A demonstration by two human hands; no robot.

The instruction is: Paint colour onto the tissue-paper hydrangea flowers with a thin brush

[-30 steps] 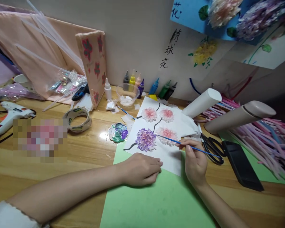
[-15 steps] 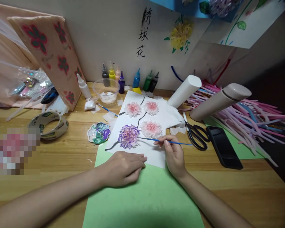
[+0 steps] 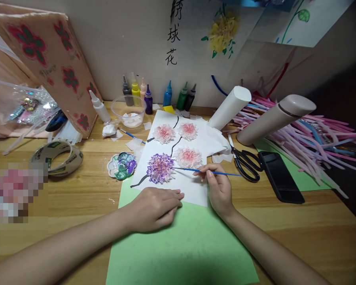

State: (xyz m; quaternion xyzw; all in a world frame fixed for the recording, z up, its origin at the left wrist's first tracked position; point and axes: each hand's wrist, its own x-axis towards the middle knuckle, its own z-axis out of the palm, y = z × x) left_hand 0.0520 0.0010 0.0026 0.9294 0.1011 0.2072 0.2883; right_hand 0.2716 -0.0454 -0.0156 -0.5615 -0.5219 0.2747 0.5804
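My right hand (image 3: 218, 188) pinches a thin blue paintbrush (image 3: 222, 173), its tip against the right edge of a purple-tipped paper flower (image 3: 160, 168). Flat across the lower edge of the white sheet (image 3: 192, 192) lies my left hand (image 3: 158, 208), fingers stretched to the right, holding nothing. Three pink-and-white paper flowers (image 3: 188, 157) are on the same sheet, with black painted stems between them. Under the sheet is green paper (image 3: 180, 249). Left of the purple flower stands a flower-shaped palette (image 3: 121, 166) with green and purple paint.
Paint bottles (image 3: 167, 94) and a clear bowl (image 3: 129, 113) line the wall. A tape roll (image 3: 57, 158) is at left. Black scissors (image 3: 247, 164), a phone (image 3: 281, 177), a white cylinder (image 3: 231, 106), a grey flask (image 3: 274, 120) and pipe cleaners (image 3: 323, 146) are at right.
The view has tilted down slightly. My right hand still holds the paintbrush at the purple flower, its handle now lying a little flatter. My left hand stays in place on the paper.
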